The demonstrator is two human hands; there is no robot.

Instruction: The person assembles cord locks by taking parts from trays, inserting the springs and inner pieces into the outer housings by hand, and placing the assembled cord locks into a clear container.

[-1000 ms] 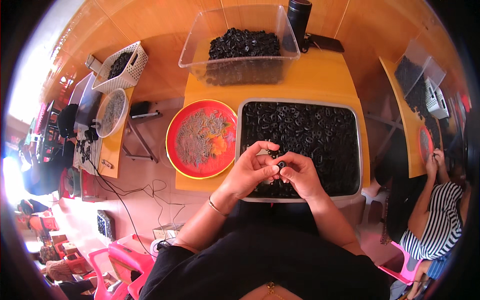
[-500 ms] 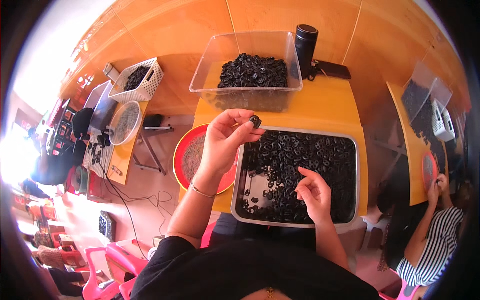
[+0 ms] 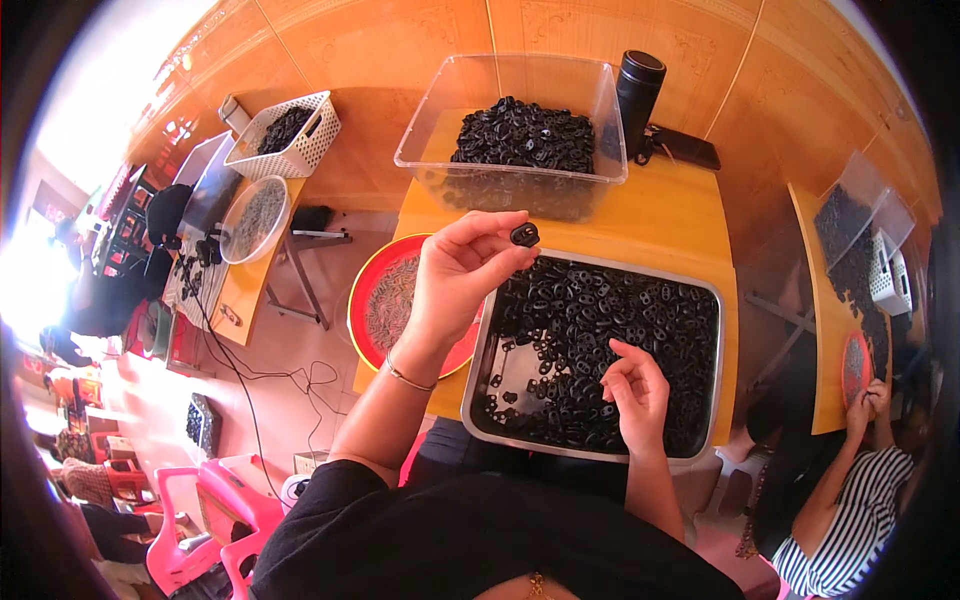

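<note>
My left hand (image 3: 455, 275) is raised above the far left corner of a metal tray (image 3: 590, 451). Between its thumb and fingertips it pinches a small black oval piece (image 3: 525, 235). Many loose black oval pieces (image 3: 640, 320), several showing two holes, cover most of the tray; bare metal shows at its left. Over the tray's near right part hovers my right hand (image 3: 637, 395), its fingers loosely bent and apart, with nothing visible in them. Left of the tray, partly behind my left forearm, sits a red round dish (image 3: 362, 312) holding small greyish parts.
A clear plastic bin (image 3: 510, 178) of black pieces stands at the back of the yellow table (image 3: 680, 225), beside a black flask (image 3: 640, 95) and a dark phone-like slab (image 3: 685, 147). Side tables hold more baskets. At far right, a person in a striped top (image 3: 850, 515) works.
The whole view has shifted slightly. My left hand still pinches the black oval piece, now turned with its broad side more visible. My right hand stays over the tray.
</note>
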